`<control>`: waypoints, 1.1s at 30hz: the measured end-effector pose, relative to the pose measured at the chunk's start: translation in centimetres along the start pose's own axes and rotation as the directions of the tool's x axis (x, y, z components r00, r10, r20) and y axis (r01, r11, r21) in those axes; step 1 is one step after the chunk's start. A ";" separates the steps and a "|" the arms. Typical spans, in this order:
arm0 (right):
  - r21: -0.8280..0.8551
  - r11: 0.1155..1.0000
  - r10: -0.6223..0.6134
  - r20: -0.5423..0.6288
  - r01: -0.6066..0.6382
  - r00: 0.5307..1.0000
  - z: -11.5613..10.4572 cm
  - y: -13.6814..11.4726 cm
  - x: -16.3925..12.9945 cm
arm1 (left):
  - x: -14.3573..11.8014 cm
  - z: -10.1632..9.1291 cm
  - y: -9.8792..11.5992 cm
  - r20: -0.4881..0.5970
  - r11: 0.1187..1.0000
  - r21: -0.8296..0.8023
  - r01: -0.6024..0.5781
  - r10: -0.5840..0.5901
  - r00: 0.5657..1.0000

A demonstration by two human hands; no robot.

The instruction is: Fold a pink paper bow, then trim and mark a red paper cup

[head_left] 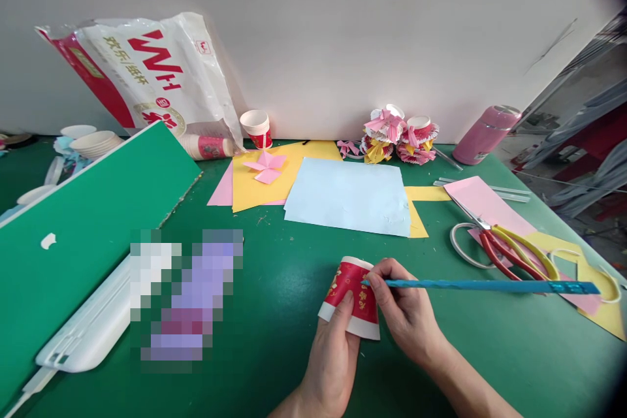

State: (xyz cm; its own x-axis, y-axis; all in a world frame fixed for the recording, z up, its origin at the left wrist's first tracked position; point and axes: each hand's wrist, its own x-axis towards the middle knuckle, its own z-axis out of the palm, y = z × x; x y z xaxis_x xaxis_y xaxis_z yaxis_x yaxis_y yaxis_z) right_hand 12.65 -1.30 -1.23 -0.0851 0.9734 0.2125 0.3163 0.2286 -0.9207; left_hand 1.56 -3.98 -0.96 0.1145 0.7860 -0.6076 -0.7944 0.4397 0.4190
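My left hand (336, 356) holds a red and white paper cup (353, 292) just above the green table, thumb on its side. My right hand (404, 310) pinches one end of a long blue paper strip (482, 286) against the cup's side. The strip runs out to the right, over the scissors. Both hands are low in the middle of the view.
Red and yellow handled scissors (514, 251) lie on pink paper at right. Light blue (350, 196) and yellow sheets (255, 186) lie in the middle. Decorated cups (399, 136), a pink bottle (484, 134), a plastic bag (147, 72) and a green board (83, 222) stand around.
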 end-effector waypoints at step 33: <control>-0.053 0.999 0.003 -0.019 -0.004 1.000 0.0 -0.1 0.2 | 0.1 0.3 0.3 -0.033 0.999 -0.032 0.006 -0.007 0.999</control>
State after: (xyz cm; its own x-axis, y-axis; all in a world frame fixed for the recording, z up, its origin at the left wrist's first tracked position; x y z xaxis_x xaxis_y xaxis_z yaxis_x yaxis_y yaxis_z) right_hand 12.59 -1.10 -1.10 -0.0658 0.9742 0.2159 0.3665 0.2248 -0.9029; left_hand 1.51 -3.61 -0.65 0.1002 0.7680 -0.6326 -0.8123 0.4303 0.3937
